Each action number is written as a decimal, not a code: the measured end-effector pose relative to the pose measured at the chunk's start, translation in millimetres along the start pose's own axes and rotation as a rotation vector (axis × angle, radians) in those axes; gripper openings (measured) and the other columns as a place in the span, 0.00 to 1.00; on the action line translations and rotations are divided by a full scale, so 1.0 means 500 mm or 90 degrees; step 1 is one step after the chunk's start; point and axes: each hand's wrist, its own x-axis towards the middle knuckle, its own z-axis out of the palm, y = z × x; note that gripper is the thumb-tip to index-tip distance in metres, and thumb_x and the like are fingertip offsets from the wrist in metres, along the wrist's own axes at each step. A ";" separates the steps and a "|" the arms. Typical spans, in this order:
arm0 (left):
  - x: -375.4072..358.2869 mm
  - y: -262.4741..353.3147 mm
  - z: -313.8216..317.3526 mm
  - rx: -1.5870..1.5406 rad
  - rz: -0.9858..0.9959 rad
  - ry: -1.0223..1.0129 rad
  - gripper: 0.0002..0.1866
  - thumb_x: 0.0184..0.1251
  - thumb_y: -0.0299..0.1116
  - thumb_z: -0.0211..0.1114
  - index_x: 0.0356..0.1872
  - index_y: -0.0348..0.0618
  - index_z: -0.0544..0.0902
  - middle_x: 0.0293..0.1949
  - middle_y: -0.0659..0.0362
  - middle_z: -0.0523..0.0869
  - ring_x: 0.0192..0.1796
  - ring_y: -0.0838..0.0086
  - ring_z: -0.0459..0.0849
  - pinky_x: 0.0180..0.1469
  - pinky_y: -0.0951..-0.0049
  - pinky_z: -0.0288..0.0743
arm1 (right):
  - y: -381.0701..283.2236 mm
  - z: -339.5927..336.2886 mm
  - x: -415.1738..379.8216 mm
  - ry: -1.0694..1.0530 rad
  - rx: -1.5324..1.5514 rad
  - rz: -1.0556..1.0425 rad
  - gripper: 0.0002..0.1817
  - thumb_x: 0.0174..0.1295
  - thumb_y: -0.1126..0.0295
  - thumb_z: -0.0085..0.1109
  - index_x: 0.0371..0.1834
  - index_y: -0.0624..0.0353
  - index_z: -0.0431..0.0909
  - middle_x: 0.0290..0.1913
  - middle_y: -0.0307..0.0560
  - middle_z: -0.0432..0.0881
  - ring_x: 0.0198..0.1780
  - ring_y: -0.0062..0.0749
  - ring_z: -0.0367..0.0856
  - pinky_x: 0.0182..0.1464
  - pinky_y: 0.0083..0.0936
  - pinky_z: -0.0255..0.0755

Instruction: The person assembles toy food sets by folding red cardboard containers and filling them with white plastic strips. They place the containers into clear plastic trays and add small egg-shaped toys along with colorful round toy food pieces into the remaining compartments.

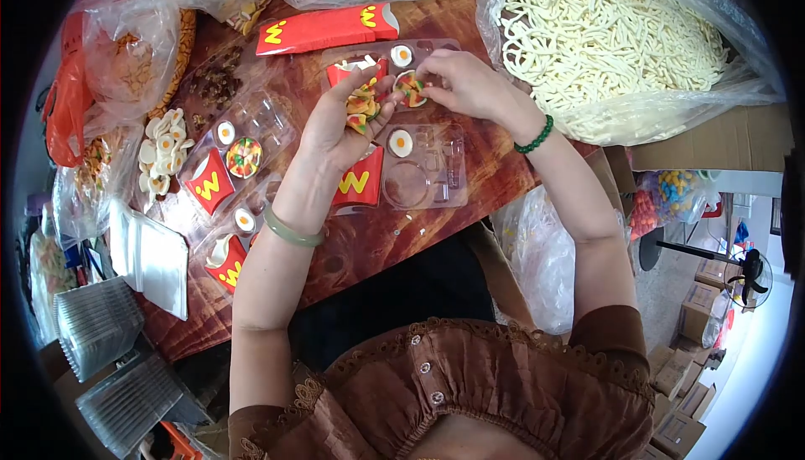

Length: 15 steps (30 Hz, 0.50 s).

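Observation:
My left hand [329,131] is curled round several small pizza-slice candies [362,106], orange, yellow and green on top. Just right of it, my right hand [471,83] has its fingertips pinched at a pizza-slice candy [410,88] over a round compartment of a clear plastic tray [446,46]. A fried-egg candy [402,56] sits in that same tray, with a red carton [340,72] of white sticks partly behind my left hand. Nearer me, a second clear tray [457,196] holds a fried-egg candy [401,143] and a red carton [359,181]; its round compartment is bare.
A large bag of white sticks [616,36] stands at the right. Flat red cartons [327,30] lie at the back. At the left are a tray with a full round pizza candy [244,157], a pile of egg candies [163,150] and stacked clear trays [99,326].

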 end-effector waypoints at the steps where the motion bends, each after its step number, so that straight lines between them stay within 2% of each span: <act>1: 0.002 -0.001 -0.001 0.000 -0.003 0.000 0.15 0.72 0.35 0.52 0.53 0.38 0.74 0.46 0.50 0.79 0.47 0.62 0.81 0.45 0.74 0.79 | 0.002 0.004 -0.007 -0.041 0.015 0.043 0.09 0.54 0.77 0.60 0.38 0.61 0.77 0.39 0.48 0.77 0.43 0.42 0.77 0.43 0.32 0.73; 2: 0.005 0.000 -0.002 -0.002 -0.004 -0.006 0.17 0.74 0.37 0.47 0.55 0.36 0.71 0.50 0.49 0.78 0.51 0.58 0.79 0.49 0.69 0.78 | 0.012 0.012 -0.012 -0.040 0.014 0.046 0.09 0.54 0.77 0.60 0.38 0.61 0.77 0.39 0.48 0.77 0.43 0.42 0.77 0.43 0.32 0.73; 3: 0.008 0.001 -0.003 -0.004 -0.003 -0.012 0.20 0.76 0.39 0.41 0.57 0.35 0.69 0.53 0.47 0.77 0.55 0.54 0.77 0.54 0.65 0.78 | 0.019 0.017 -0.013 -0.010 0.033 -0.020 0.09 0.55 0.76 0.60 0.39 0.60 0.78 0.39 0.48 0.77 0.42 0.41 0.77 0.42 0.31 0.73; 4: 0.008 0.000 -0.003 -0.004 -0.003 -0.012 0.20 0.76 0.39 0.41 0.57 0.35 0.69 0.53 0.47 0.77 0.55 0.54 0.77 0.54 0.65 0.78 | 0.026 0.021 -0.015 0.020 0.052 -0.087 0.09 0.55 0.76 0.60 0.39 0.60 0.78 0.39 0.48 0.77 0.41 0.40 0.77 0.40 0.30 0.73; 5: 0.008 -0.001 -0.004 -0.035 -0.005 -0.030 0.20 0.76 0.39 0.42 0.56 0.35 0.70 0.52 0.48 0.77 0.54 0.57 0.78 0.54 0.65 0.77 | 0.032 0.023 -0.020 0.019 0.052 -0.088 0.09 0.55 0.76 0.60 0.39 0.60 0.78 0.39 0.48 0.77 0.41 0.40 0.77 0.40 0.30 0.73; 7: 0.007 0.000 -0.004 -0.067 -0.002 -0.047 0.19 0.75 0.39 0.43 0.55 0.35 0.72 0.50 0.49 0.77 0.52 0.59 0.78 0.54 0.65 0.76 | 0.013 0.010 -0.023 0.055 0.123 -0.060 0.09 0.57 0.74 0.61 0.41 0.60 0.79 0.37 0.44 0.78 0.35 0.30 0.77 0.35 0.24 0.71; 8: 0.007 0.001 -0.003 -0.068 0.000 -0.058 0.19 0.76 0.39 0.42 0.56 0.35 0.71 0.51 0.50 0.77 0.52 0.60 0.78 0.55 0.63 0.75 | 0.001 0.006 -0.022 0.055 0.123 -0.063 0.09 0.57 0.74 0.61 0.41 0.60 0.79 0.37 0.44 0.78 0.35 0.30 0.77 0.35 0.24 0.71; 10: 0.006 -0.004 0.003 -0.068 -0.001 -0.069 0.20 0.76 0.40 0.41 0.56 0.36 0.71 0.52 0.50 0.77 0.53 0.62 0.78 0.56 0.62 0.75 | -0.038 -0.003 -0.016 0.103 0.284 0.035 0.09 0.59 0.72 0.61 0.42 0.60 0.80 0.34 0.39 0.80 0.30 0.20 0.74 0.32 0.19 0.68; 12: 0.001 -0.011 0.017 -0.020 0.019 -0.065 0.22 0.77 0.39 0.36 0.61 0.35 0.68 0.57 0.48 0.74 0.58 0.60 0.76 0.59 0.62 0.74 | -0.068 -0.009 -0.004 0.089 0.312 0.068 0.08 0.60 0.71 0.62 0.41 0.59 0.80 0.34 0.38 0.81 0.29 0.17 0.73 0.31 0.18 0.67; 13: 0.001 -0.015 0.022 -0.018 0.018 -0.066 0.22 0.77 0.39 0.36 0.61 0.35 0.68 0.57 0.48 0.74 0.58 0.60 0.76 0.59 0.62 0.74 | -0.077 -0.010 0.001 0.075 0.338 0.098 0.08 0.60 0.70 0.62 0.41 0.59 0.81 0.33 0.37 0.81 0.28 0.15 0.72 0.30 0.17 0.66; 15: 0.000 -0.018 0.028 0.005 0.010 -0.061 0.21 0.77 0.38 0.38 0.61 0.36 0.69 0.57 0.49 0.74 0.56 0.64 0.77 0.58 0.63 0.75 | -0.066 0.000 0.005 0.092 0.330 0.068 0.08 0.60 0.71 0.62 0.40 0.62 0.80 0.34 0.39 0.82 0.29 0.16 0.74 0.31 0.15 0.68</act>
